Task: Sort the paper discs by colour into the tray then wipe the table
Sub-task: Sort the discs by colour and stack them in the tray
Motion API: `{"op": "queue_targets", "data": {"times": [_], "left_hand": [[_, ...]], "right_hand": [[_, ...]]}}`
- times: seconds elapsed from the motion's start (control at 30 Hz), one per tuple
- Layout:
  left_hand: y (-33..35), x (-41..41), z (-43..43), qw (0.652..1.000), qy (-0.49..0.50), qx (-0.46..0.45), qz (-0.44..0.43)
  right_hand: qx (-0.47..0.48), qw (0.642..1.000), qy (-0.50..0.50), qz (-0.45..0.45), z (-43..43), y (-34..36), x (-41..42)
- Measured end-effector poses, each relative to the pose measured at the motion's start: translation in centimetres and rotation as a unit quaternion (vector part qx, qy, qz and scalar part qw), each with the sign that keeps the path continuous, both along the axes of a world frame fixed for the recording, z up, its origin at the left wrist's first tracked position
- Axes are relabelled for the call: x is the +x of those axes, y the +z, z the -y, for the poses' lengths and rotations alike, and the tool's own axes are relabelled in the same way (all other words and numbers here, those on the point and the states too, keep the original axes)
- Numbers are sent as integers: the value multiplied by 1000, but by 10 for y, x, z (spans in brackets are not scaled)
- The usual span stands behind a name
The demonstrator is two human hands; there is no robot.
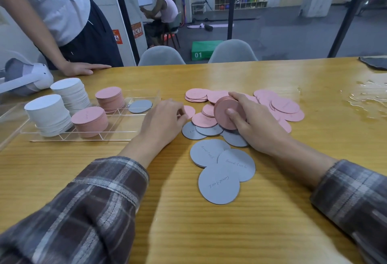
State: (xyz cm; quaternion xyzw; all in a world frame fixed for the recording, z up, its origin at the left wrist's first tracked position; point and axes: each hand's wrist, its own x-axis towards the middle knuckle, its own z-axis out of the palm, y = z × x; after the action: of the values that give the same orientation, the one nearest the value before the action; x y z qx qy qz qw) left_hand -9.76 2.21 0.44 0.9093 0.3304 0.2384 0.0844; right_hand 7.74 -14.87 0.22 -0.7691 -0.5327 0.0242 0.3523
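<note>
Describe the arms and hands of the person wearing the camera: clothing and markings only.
Both arms wear long plaid flannel sleeves: the left sleeve and right sleeve are checked brown, grey and white, cuffs ending short of the wrists. The left hand and right hand are bare: no gloves, rings or watch show.

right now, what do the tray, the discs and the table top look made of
Tray: clear hard plastic, probably acrylic; see-through, glossy edges.
Discs: thin matte paper or card, pink, grey and white; they lie flat and carry pen writing.
Table: wood or wood-look laminate, satin; straight grain lines, soft reflections.
</note>
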Motion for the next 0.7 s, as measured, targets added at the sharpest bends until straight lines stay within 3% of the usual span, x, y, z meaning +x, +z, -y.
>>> {"op": "queue_targets", "data": {"times": [0.27, 0.43, 0.7], "left_hand": [[-1, 0, -1, 996, -9, -92, -2], [-1, 0, -8, 995, 1, -94, -11], [10, -5, -8, 994, -14, -40, 100]], "right_hand": [[-4, 1000, -2, 1, 1, 0, -1], [-16, 1000, -1, -4, 1, -1, 0], [-11, 1000, 4, -7, 1, 0, -2]]}}
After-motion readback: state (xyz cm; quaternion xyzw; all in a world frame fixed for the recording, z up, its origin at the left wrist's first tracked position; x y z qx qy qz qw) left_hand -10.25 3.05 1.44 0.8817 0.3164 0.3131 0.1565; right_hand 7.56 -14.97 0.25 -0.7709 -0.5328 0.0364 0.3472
